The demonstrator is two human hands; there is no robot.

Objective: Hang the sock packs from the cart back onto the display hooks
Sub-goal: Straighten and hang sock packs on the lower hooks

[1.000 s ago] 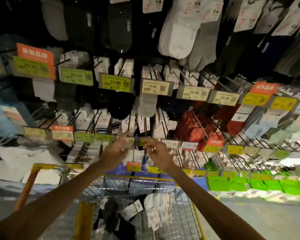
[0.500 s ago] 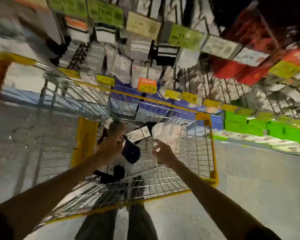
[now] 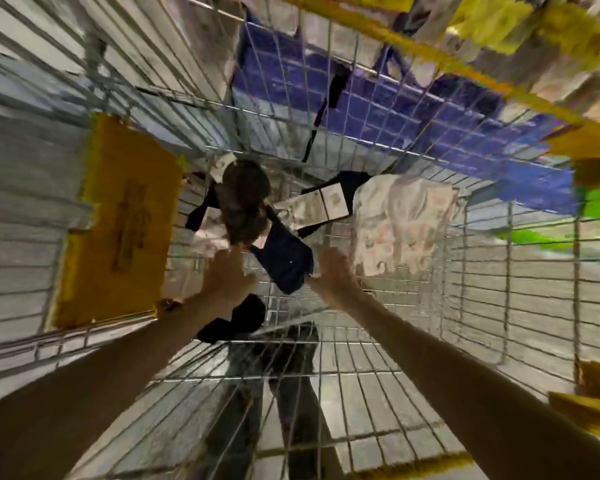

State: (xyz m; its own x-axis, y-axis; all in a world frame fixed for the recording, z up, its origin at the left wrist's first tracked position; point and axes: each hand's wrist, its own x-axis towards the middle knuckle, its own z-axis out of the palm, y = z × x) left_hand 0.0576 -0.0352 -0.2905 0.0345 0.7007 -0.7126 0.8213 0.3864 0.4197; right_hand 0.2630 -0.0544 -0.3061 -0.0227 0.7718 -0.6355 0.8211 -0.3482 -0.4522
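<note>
Cart (image 3: 499, 271): wire floor, sock packs (image 3: 402, 220) strewn.
Left hand (image 3: 227, 278): brown pack (image 3: 245, 199) at 12 o'clock; grip unreadable.
Right hand (image 3: 333, 271): navy pack (image 3: 284, 258) at 9 o'clock; grip unreadable.

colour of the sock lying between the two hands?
Dark navy sock, seen in the head view. Motion blur hides any pattern.

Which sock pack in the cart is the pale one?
The whitish pack at the right, beyond the right hand; the rest are dark.
</note>
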